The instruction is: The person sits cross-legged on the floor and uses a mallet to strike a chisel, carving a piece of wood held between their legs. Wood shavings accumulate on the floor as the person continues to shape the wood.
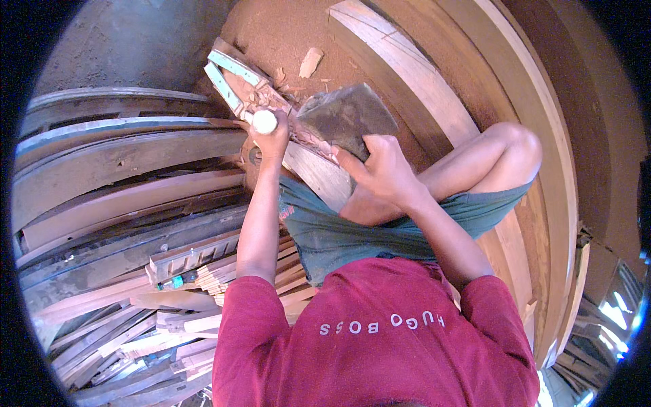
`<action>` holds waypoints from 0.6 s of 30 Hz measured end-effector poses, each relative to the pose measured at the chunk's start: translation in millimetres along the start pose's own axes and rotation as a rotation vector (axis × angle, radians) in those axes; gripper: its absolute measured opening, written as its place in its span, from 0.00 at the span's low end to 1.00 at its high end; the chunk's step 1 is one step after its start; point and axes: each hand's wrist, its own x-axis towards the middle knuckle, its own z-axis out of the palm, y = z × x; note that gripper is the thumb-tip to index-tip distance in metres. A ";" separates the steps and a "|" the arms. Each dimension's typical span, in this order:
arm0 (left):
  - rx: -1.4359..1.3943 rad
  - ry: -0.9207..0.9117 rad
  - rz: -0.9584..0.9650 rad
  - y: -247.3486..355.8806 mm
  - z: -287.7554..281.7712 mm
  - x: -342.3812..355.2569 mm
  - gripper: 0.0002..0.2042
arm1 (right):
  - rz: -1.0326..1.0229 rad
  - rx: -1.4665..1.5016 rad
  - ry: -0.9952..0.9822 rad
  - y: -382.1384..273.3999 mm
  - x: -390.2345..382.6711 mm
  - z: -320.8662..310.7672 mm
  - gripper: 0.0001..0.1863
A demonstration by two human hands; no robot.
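Note:
My left hand (270, 139) is closed round an upright handle with a round white end (264, 122), which looks like a chisel's; its lower part is hidden beneath the fist. Just right of it, my right hand (385, 168) grips a dark, worn wooden block (356, 115), its broad face turned up. Below both hands lies a long pale wooden workpiece (319, 175), running from my lap away to the upper left. Reddish shavings cover its middle, and pale green strips (226, 87) flank its far end. The block and the handle end are apart.
Curved planks (413, 68) lie at the right, by my bent knee (519, 146). Long boards (122, 152) are stacked at the left, with a heap of offcuts (129, 346) nearer. A wood chip (311, 62) rests on the sawdust-covered floor (278, 30).

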 end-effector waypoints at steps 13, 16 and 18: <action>0.170 -0.101 0.107 -21.8 -2.0 -26.3 0.12 | -0.329 -0.093 -0.048 22.8 5.0 24.6 0.23; 0.218 -0.160 0.023 -5.4 -0.7 -15.7 0.10 | -0.392 -0.096 -0.088 25.4 17.8 22.2 0.24; 0.223 -0.192 -0.007 -1.8 -4.4 -17.5 0.10 | -0.086 -0.424 -0.352 18.9 29.7 29.5 0.26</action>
